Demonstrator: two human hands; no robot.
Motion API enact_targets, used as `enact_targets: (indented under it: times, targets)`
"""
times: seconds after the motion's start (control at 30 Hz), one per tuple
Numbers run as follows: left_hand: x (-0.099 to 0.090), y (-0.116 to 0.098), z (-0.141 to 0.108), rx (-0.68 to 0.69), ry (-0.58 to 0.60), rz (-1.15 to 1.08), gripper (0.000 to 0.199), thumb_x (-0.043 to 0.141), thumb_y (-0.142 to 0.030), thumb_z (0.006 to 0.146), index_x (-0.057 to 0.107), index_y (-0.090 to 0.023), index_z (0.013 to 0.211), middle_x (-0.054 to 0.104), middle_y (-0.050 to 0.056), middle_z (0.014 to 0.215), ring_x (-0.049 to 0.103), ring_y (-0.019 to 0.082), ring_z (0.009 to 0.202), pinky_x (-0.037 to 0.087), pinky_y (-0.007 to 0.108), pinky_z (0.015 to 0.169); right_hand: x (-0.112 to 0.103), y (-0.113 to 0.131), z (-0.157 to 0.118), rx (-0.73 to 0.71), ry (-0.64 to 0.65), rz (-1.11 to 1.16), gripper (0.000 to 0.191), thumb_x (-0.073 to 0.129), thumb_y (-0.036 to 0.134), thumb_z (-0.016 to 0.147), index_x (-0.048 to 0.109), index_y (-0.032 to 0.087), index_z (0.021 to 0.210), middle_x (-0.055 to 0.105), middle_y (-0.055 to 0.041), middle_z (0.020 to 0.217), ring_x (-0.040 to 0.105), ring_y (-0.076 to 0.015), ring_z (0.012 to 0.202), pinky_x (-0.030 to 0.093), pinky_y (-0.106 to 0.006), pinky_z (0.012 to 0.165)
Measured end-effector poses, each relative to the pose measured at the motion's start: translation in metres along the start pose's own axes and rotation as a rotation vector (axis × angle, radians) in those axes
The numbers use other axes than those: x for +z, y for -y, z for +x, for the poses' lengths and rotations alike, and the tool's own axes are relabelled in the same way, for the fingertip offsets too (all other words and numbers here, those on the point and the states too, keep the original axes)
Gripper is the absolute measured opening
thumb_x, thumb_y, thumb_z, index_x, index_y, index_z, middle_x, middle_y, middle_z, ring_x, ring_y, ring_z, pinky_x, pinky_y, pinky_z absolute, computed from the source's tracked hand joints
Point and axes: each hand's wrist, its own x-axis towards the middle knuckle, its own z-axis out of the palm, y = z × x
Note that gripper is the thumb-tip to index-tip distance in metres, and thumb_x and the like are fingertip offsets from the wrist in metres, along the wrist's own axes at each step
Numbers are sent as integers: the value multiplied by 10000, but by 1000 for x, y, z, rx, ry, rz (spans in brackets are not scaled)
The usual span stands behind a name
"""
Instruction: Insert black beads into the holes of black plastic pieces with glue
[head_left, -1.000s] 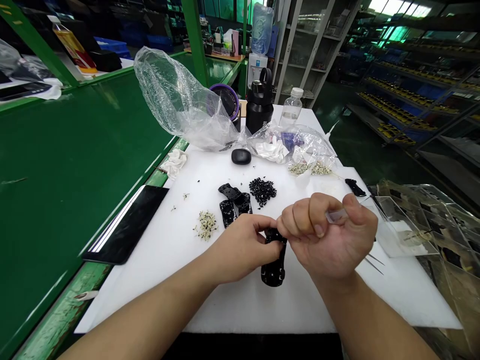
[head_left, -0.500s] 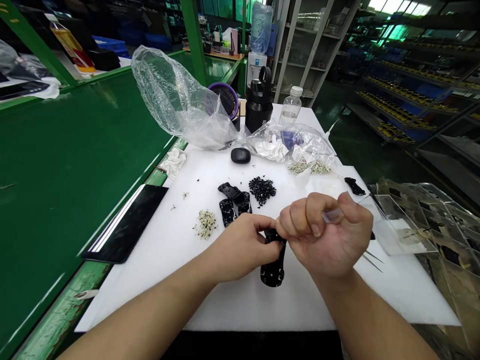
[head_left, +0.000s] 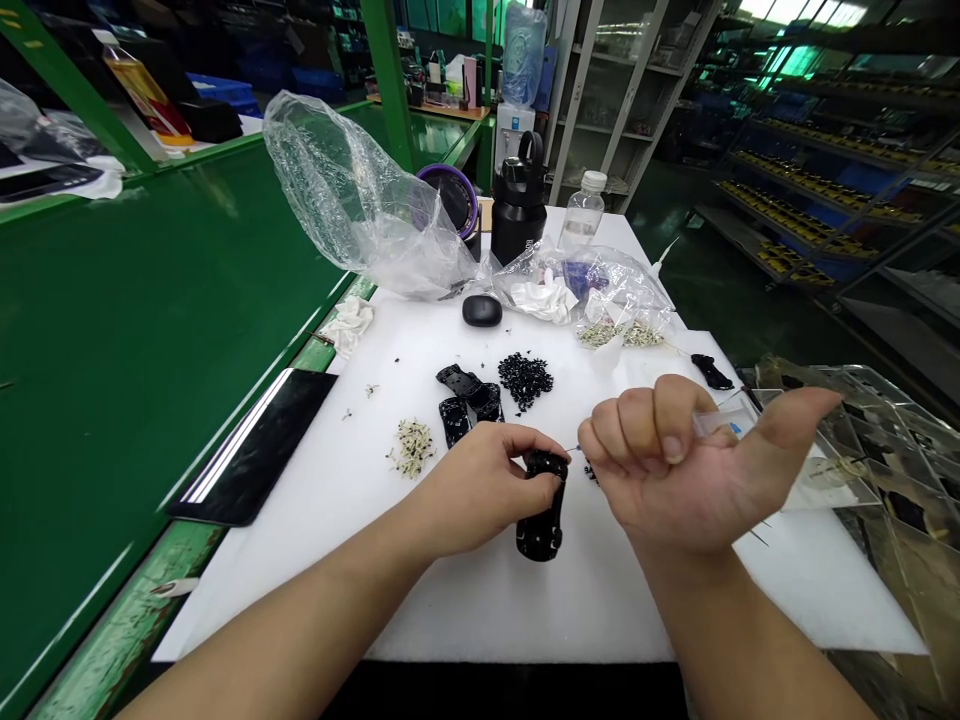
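My left hand (head_left: 495, 485) is closed on a glossy black toy car body (head_left: 540, 530), fingers at its far end and thumb across its top. To its right, my right hand (head_left: 675, 470) has its fingers wrapped round a clear syringe (head_left: 716, 424), mostly hidden in the palm. A thin needle pokes out on the left, close to the car body; whether it touches cannot be made out. The right thumb is stretched out to the side. Beyond the left hand lie several more black car bodies (head_left: 459, 382), a pile of tiny black parts (head_left: 525, 378) and a pile of pale small pieces (head_left: 412, 446).
A dark tablet (head_left: 251, 450) lies at the left edge of the white board (head_left: 450, 610). Behind are a black earbud case (head_left: 481, 311), plastic bags (head_left: 375, 210), a black flask (head_left: 517, 205) and a clear bottle (head_left: 582, 210). Clear trays (head_left: 832, 480) stand at the right.
My right hand has moved right, away from the car body, and its thumb has swung outward. The left hand has shifted the car body slightly left and up.
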Motion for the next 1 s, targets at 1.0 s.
enact_targets:
  times: [1.0]
  targets:
    - [-1, 0, -1, 32, 37, -20, 259, 580, -185, 755, 717, -168, 975, 340, -87, 459, 250, 67, 456, 194, 220, 450, 6, -8, -1, -1, 37, -71, 632, 369, 654, 873, 343, 188, 446, 261, 20, 381, 245, -101, 365, 235, -264, 408]
